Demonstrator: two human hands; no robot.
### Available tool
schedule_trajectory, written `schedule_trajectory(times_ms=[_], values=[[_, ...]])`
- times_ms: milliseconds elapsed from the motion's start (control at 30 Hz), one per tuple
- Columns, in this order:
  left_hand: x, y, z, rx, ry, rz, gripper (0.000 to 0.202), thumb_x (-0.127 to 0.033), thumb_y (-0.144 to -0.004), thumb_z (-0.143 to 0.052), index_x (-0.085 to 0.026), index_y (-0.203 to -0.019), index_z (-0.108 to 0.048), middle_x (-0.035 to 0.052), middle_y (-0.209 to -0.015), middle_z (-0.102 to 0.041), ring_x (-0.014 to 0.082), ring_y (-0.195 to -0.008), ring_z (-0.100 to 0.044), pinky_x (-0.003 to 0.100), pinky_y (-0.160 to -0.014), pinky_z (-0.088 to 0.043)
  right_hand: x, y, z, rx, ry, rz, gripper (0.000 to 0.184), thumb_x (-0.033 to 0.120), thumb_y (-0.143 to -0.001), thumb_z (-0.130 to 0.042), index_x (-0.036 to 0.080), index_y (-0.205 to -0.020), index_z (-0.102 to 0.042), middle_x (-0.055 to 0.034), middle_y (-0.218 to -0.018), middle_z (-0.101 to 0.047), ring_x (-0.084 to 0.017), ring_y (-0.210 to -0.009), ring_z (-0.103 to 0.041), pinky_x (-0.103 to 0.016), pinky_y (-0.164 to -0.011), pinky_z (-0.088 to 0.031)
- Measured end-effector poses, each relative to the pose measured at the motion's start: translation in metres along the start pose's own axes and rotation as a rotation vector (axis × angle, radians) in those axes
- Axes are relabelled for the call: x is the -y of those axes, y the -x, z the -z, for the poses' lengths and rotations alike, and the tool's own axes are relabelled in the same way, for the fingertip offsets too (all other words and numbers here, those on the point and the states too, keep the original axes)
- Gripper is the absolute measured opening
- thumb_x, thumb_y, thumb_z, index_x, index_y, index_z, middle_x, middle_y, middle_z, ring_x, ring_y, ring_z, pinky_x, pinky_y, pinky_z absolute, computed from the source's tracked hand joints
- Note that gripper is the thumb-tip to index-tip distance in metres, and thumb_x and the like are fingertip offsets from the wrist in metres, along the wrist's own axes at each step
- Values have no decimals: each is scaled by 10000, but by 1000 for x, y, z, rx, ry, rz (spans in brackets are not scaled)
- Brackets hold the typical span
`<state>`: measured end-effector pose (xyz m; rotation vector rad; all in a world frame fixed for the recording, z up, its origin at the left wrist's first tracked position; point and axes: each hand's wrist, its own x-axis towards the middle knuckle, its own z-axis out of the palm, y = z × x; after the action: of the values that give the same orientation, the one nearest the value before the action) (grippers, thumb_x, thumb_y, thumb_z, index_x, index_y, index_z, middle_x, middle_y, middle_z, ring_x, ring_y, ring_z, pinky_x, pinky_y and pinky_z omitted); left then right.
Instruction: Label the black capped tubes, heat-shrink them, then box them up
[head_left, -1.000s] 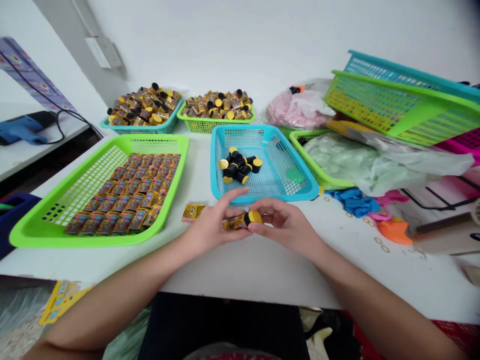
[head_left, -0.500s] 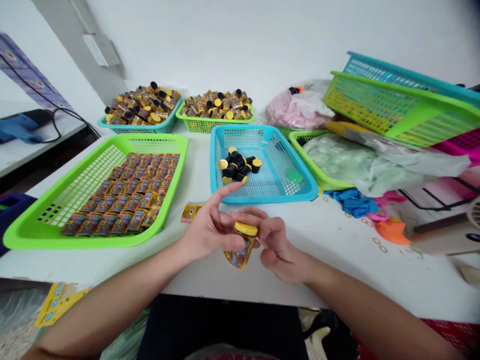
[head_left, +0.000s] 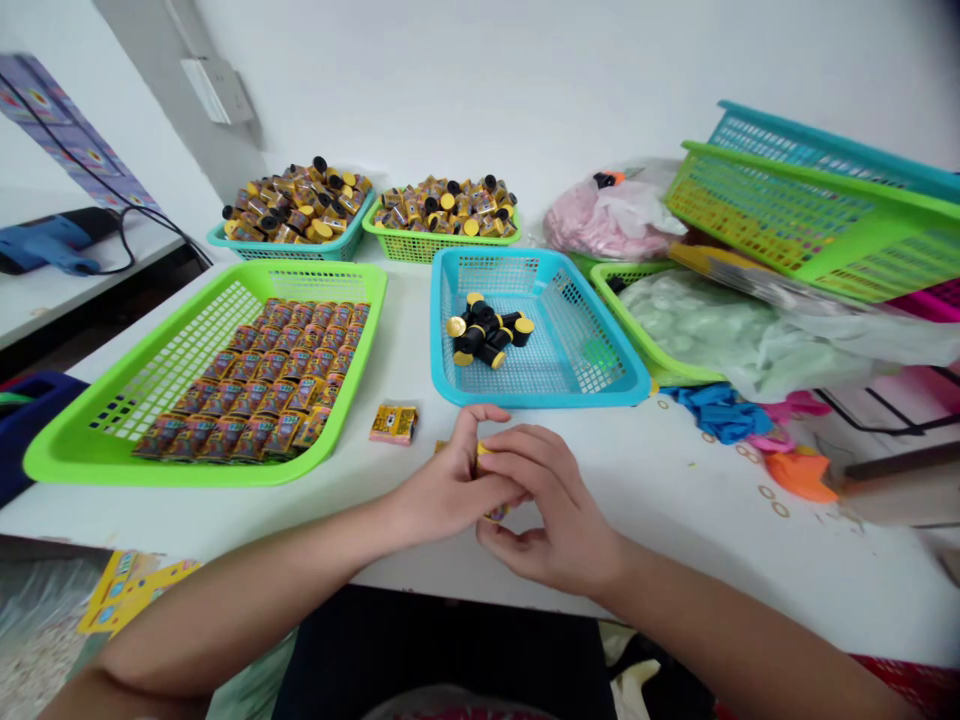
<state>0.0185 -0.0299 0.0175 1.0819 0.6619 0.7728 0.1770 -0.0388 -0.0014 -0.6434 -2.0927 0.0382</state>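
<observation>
My left hand [head_left: 446, 495] and my right hand [head_left: 547, 500] are both closed around a small jar [head_left: 496, 513] over the front of the table. Only slivers of its yellow lid and colourful printed label show between the fingers. The right fingers lie across the top; the left thumb presses along the side. Beyond my left hand lies a flat yellow printed label sleeve [head_left: 394, 423], and a bit of something yellow peeks out by the left fingers. Ahead, a blue basket [head_left: 540, 398] holds several black jars [head_left: 491, 355] with yellow lids, without printed labels.
A green basket [head_left: 45, 455] on the left holds rows of wrapped jars [head_left: 259, 395]. Two baskets heaped with jars [head_left: 292, 205] stand by the wall. Bags [head_left: 690, 315], stacked baskets [head_left: 810, 220] and balloon-like scraps [head_left: 799, 475] crowd the right side.
My right hand has closed over the jar, which was plainly visible between the fingers before. My left fingers have curled in around it. The view has shifted slightly left.
</observation>
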Motion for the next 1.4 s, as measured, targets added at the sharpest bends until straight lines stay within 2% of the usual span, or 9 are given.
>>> schedule_trajectory(times_ms=[267, 600, 800, 933, 1067, 1133, 1200, 1300, 1400], values=[[6, 2, -6, -276, -189, -210, 654, -144, -755, -658, -234, -1224, -210, -142, -615, -480, 53, -468, -462, 157, -464, -340, 0, -2, 0, -51, 100, 4, 550, 207, -836, -660, 217, -1348, -461, -129, -1146, -641, -294, -1122, -611, -497, -915, -555], [12, 6, -4, -289, -365, -339, 640, -94, -770, -633, -242, -1229, -213, -45, -822, -551, 98, -663, -559, 210, -601, -430, -8, -2, 1, -2, 331, 253, 301, 212, -859, -675, 193, -1152, -608, -108, -1023, -697, -254, -1000, -604, -509, -963, -510], [16, 8, -4, -341, -560, -482, 615, -96, -812, -628, -240, -1239, -210, 35, -1004, -571, 142, -858, -628, 286, -769, -505, -8, -5, -1, -16, 356, 263, 348, 134, -835, -669, 225, -1167, -615, -83, -1030, -654, -235, -995, -582, -543, -1046, -478], [-8, 31, 6, -409, -728, -454, 511, -253, -847, -685, -253, -1181, -298, 61, -1095, -587, 158, -900, -648, 309, -788, -535, 2, -20, 6, 45, 297, 238, 459, 175, -815, -700, 171, -1253, -563, -110, -1031, -614, -262, -1050, -561, -524, -1047, -472], [-60, 61, 36, -436, -904, -255, 287, -417, -844, -694, -237, -1012, -545, 11, -952, -681, 162, -812, -683, 273, -728, -537, -24, -54, 18, 247, 186, -37, 646, 517, -835, -656, 200, -1368, -474, -184, -1351, -490, -345, -1276, -469, -552, -1034, -452], [-90, 68, 60, -579, -1065, -203, 299, -491, -821, -695, -235, -955, -619, 1, -893, -707, 170, -764, -687, 274, -713, -520, -63, -76, 19, 375, 312, -244, 410, 423, -938, -532, 212, -1289, -560, -175, -1419, -457, -340, -1332, -436, -549, -1084, -389], [-119, 68, 88, -743, -1243, -159, 308, -515, -804, -691, -235, -930, -660, -5, -842, -720, 189, -763, -684, 283, -719, -501, -109, -96, 16, 593, 466, -459, 403, 271, -948, -505, 162, -1335, -528, -174, -1438, -465, -302, -1351, -435, -461, -1113, -362], [-156, 56, 138, -926, -1467, -48, 227, -453, -825, -660, -240, -895, -698, -5, -752, -722, 214, -775, -683, 292, -728, -476, -163, -112, 8, 732, 477, -563, 386, 155, -811, -653, 136, -1196, -630, -163, -1224, -648, -289, -1150, -609, -365, -954, -476], [-179, 39, 187, -1011, -1546, 78, 201, -384, -840, -632, -222, -926, -716, 20, -762, -742, 218, -755, -684, 289, -711, -487, -178, -110, 4, 797, 445, -605, 334, 160, -691, -741, 154, -1022, -692, -107, -965, -727, -273, -918, -684, -319, -762, -508]])
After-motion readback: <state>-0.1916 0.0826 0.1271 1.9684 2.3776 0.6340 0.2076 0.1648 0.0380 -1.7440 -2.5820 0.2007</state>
